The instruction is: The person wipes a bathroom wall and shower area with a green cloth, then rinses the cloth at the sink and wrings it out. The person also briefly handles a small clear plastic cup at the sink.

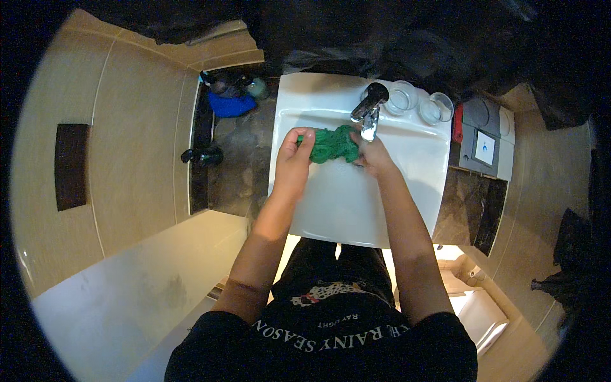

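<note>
A bunched green cloth [333,144] is stretched between my two hands over the white washbasin [343,205]. My left hand [295,155] grips its left end, the thumb lying on top. At the other end, my right hand [373,153] holds the cloth just below the chrome tap [370,107]. The fingers of the right hand are partly hidden by the cloth and the tap's spout. Bright water seems to show at the spout's mouth, close to the right hand.
Two clear glasses [402,99] stand on the basin's back ledge, right of the tap. A blue cloth [232,104] and a dark bottle [208,156] lie on the dark stone counter [238,176] at left. Grey boxes [479,138] and a red item [458,124] sit at right.
</note>
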`<action>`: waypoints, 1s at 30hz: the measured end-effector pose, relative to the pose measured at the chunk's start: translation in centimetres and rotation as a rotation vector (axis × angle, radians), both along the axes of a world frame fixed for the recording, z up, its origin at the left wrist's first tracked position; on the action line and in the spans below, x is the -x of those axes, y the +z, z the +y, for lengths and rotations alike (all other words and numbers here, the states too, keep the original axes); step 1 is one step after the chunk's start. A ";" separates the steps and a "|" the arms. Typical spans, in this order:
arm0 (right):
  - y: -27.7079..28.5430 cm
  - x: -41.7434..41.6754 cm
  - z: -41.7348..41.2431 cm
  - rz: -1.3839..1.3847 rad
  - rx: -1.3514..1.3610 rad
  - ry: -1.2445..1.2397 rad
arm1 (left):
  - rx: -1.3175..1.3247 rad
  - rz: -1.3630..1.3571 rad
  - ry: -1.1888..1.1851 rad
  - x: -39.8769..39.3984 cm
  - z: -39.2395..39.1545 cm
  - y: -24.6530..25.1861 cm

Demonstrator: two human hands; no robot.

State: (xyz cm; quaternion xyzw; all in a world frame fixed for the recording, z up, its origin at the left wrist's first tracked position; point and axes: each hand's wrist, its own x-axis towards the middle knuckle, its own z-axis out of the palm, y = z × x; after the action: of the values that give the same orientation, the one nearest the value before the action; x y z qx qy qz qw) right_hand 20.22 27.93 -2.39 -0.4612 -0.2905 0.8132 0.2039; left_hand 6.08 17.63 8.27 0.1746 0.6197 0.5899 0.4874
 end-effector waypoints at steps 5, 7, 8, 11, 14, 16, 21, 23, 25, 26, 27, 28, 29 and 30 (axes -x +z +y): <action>-3.7 -4.3 0.1 -0.425 -0.440 0.070 | 0.116 -0.018 0.086 -0.2 -0.4 -6.1; -2.3 -4.8 -1.0 -0.492 -0.617 0.056 | 0.137 -0.237 0.096 -1.3 0.0 -9.1; -0.9 -4.5 -2.0 -0.504 -0.675 0.047 | 0.115 -0.403 0.068 -2.3 0.3 -9.7; 5.0 -2.8 -5.2 -0.464 -0.626 0.229 | 0.066 -0.780 -0.021 -4.6 1.0 -9.5; 3.4 -3.7 -6.7 -0.262 -0.570 0.185 | 0.066 -0.816 -0.063 -5.4 0.9 -10.6; 4.7 -4.3 -6.2 -0.252 -0.448 0.070 | 0.086 -0.596 0.020 -5.9 0.7 -10.5; -2.3 -5.8 -3.8 -0.583 -0.649 0.011 | 0.096 -0.444 0.131 -6.0 1.4 -9.3; -3.3 -5.0 -3.3 -0.553 -0.591 -0.028 | 0.042 -0.443 0.095 -5.7 1.8 -9.3; -0.9 -3.8 -2.4 -0.310 -0.150 -0.040 | 0.033 -0.486 0.092 -5.2 1.8 -9.3; 0.0 -3.4 -2.0 -0.189 0.068 -0.046 | 0.028 -0.509 0.088 -5.1 1.8 -9.1; -0.1 -3.3 -1.7 -0.082 0.133 -0.056 | 0.030 -0.528 0.041 -4.9 1.8 -8.8; -0.3 -3.5 -1.3 0.025 0.197 -0.066 | 0.033 -0.547 -0.007 -4.6 1.6 -8.3; -0.4 -3.8 -1.1 0.132 0.260 -0.077 | 0.036 -0.566 -0.056 -4.3 1.5 -8.1; -0.6 -4.1 -1.1 0.007 0.108 -0.113 | 0.048 -0.577 -0.077 -4.0 1.3 -8.1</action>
State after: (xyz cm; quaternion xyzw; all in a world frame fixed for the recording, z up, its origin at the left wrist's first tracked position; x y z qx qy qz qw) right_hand 24.36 26.80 -2.97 -0.4842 -0.2193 0.8165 0.2253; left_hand 10.06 18.89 0.17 0.0115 0.4623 0.5814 0.6694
